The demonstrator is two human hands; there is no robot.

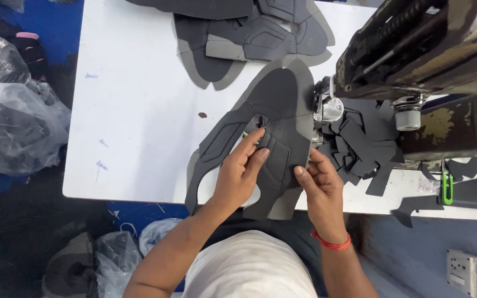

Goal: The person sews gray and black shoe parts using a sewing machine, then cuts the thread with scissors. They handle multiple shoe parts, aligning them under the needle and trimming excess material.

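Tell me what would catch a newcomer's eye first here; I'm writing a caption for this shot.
First, the two hands at centre: the left hand presses flat on a dark grey shoe upper piece, while the right hand pinches its edge with the fingers. Next, the worn sewing machine at upper right, with a heap of dark offcuts under it on the white table.

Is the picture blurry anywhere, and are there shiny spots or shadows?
In the head view, the left hand, right hand and the grey shoe piece look fairly sharp; the white table is brightly and evenly lit with only faint shadows; the plastic bags at the left show glare; the sewing machine looks a little soft.
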